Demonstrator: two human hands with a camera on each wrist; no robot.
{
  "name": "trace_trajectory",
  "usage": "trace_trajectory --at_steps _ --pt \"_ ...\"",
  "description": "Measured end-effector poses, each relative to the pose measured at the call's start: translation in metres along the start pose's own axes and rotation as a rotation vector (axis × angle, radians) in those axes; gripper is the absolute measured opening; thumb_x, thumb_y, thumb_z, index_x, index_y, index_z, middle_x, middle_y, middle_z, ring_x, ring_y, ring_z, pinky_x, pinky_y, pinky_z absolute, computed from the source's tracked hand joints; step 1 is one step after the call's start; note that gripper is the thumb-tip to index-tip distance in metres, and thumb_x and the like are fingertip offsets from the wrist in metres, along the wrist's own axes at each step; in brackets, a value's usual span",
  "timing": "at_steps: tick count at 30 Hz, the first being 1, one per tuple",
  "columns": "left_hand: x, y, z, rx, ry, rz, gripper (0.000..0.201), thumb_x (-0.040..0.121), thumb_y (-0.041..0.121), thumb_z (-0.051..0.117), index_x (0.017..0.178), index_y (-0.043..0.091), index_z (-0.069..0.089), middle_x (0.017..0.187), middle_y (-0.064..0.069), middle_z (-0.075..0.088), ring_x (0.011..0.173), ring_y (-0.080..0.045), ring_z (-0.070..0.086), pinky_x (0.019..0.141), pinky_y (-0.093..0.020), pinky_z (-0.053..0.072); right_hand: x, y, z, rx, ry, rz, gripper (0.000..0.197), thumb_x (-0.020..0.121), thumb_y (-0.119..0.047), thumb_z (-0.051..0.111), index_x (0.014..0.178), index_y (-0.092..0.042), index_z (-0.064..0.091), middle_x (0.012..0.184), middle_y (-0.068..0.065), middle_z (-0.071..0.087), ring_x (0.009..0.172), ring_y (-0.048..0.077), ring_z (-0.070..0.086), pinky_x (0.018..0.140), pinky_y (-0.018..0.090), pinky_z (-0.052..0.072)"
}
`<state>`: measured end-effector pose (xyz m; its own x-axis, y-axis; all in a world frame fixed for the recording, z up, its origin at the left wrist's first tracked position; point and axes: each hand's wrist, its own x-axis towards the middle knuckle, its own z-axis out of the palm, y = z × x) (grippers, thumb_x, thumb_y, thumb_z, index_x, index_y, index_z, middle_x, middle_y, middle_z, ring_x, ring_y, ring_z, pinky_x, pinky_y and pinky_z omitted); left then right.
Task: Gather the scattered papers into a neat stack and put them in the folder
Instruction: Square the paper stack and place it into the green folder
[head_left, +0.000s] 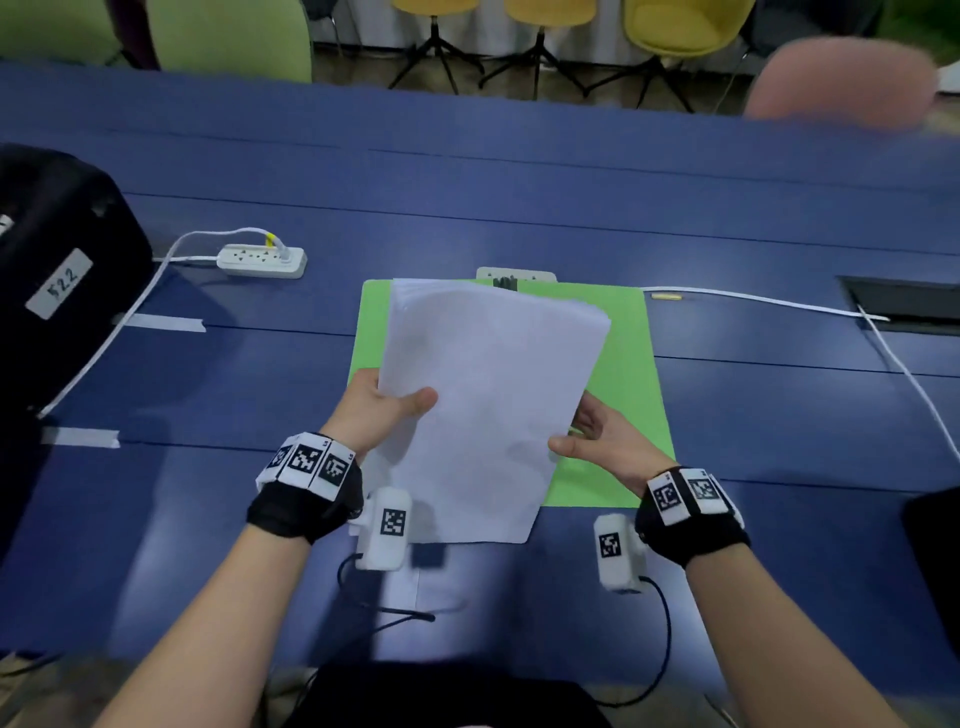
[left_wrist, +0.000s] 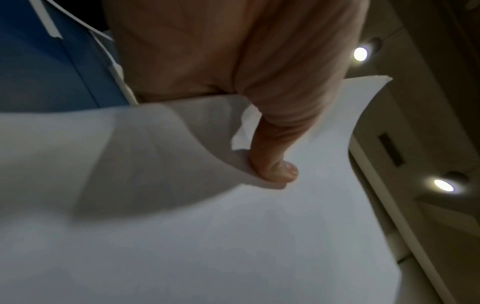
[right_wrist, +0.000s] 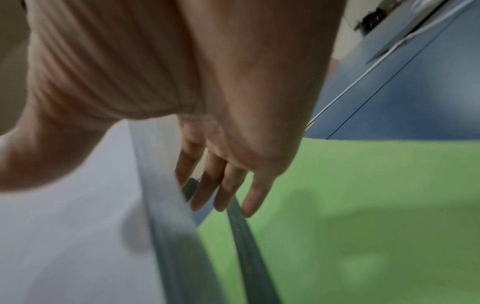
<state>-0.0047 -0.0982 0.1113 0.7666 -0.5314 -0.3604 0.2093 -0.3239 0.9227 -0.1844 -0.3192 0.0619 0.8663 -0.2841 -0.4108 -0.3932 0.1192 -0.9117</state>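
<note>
The person stands at a long blue counter (head_left: 519, 182) with a stack of white papers (head_left: 488, 395) lifted in both hands, tilted up and a little to the right, its near corner hanging over the counter's front edge. The left hand (head_left: 384, 410) has a firm grip on the stack's left side: the thumb (left_wrist: 272, 162) presses down on the top sheet while the rest of the hand goes underneath, and in the left wrist view one sheet bends up beside that thumb. The right hand (head_left: 602, 441) meets the stack at its right edge, thumb on top; the fingers (right_wrist: 228, 191) reach loosely forward past the edge of the paper, fairly straight, so its grip looks light, more a steadying touch than a clench.

Directly beneath the papers lies a green folder (head_left: 639, 374), flat on the counter, showing on both sides of the stack and behind it. A dark clip (head_left: 506, 283) sits at its far edge.

Off to the left a white power strip (head_left: 262, 260) lies with a white cable (head_left: 119, 332) running toward a black case (head_left: 57, 249) bearing a white label. Another white cable (head_left: 779, 301) trails away to the right, toward a recessed hatch (head_left: 904, 306). Yellow chairs (head_left: 680, 26) stand across the counter.
</note>
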Motion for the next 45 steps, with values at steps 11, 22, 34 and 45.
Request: trace_trajectory --at_steps 11,22,34,45 --pt "0.004 0.035 0.025 -0.079 -0.184 0.214 0.025 0.068 0.016 0.068 0.073 0.04 0.075 0.072 0.016 0.073 0.069 0.001 0.067 0.071 -0.021 0.055 0.006 -0.03 -0.022 0.178 0.06 -0.183 0.09 0.056 -0.023 0.087 0.135 -0.01 0.045 0.131 0.005 0.06 0.12 0.017 0.058 0.094 0.026 0.049" --pt "0.027 0.006 0.069 -0.022 0.046 0.147 0.021 0.084 0.003 0.068 0.073 0.02 0.064 0.069 0.011 0.068 0.068 -0.007 0.062 0.064 -0.019 0.051 0.005 -0.013 -0.023 0.099 0.405 -0.216 0.017 0.085 0.002 0.063 0.086 -0.015 0.068 0.074 -0.018 0.073 0.071 -0.003 0.069 0.068 0.015 0.053" --pt "0.044 -0.034 0.07 0.054 -0.024 -0.043 0.036 0.077 0.002 0.075 0.112 0.0 0.064 0.112 -0.014 0.067 0.096 -0.018 0.062 0.085 -0.027 0.047 0.016 -0.009 -0.011 -0.064 0.441 -0.124 0.018 0.085 -0.01 0.068 0.102 -0.006 0.067 0.099 0.006 0.069 0.074 0.0 0.068 0.067 0.009 0.05" --pt "0.028 -0.146 0.0 0.939 0.335 -0.379 0.102 0.056 0.046 0.087 0.137 0.022 0.031 0.156 -0.016 0.013 0.143 -0.035 0.018 0.113 -0.052 0.021 0.01 0.009 -0.035 -0.202 0.633 0.087 0.02 0.083 -0.011 0.068 0.102 -0.005 0.07 0.091 0.009 0.068 0.082 0.024 0.064 0.076 0.03 0.048"
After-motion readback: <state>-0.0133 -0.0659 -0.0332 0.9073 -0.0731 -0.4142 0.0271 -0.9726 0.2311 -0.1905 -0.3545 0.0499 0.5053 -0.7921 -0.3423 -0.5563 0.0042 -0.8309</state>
